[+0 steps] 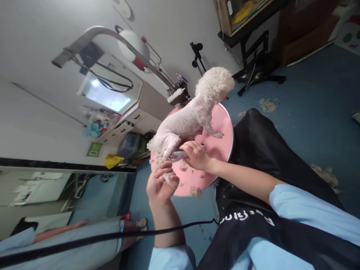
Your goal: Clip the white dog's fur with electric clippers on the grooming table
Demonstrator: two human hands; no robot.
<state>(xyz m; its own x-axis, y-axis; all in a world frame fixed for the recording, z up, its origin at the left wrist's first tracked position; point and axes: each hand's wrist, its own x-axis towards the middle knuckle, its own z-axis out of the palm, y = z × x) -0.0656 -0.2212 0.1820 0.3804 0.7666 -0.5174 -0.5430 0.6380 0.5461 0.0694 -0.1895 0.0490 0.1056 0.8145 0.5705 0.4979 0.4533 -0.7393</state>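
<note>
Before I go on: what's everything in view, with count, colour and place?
Round table: one, pink top, picture's middle
Dog: one, off-white, standing on the table
Clipper: one, silvery, by a hind leg
Fur clumps: many, pale, on and below the table
Curved metal arm: one, silver, upper left
Bottle: one, white, by the table's far edge
Drawer cabinet: one, white, behind the table
Crate: one, blue-grey, left of the table
Crumpled item: one, yellow, by the crate
Cable: one, black, across the bottom
Other person: one, light blue clothing, lower left, possibly a reflection
Apron: one, black, lower right
Sleeves: two, light blue, bottom and right
Left hand: one, bare, curled at that leg's lower end
Right hand: one, bare, around the clipper
</note>
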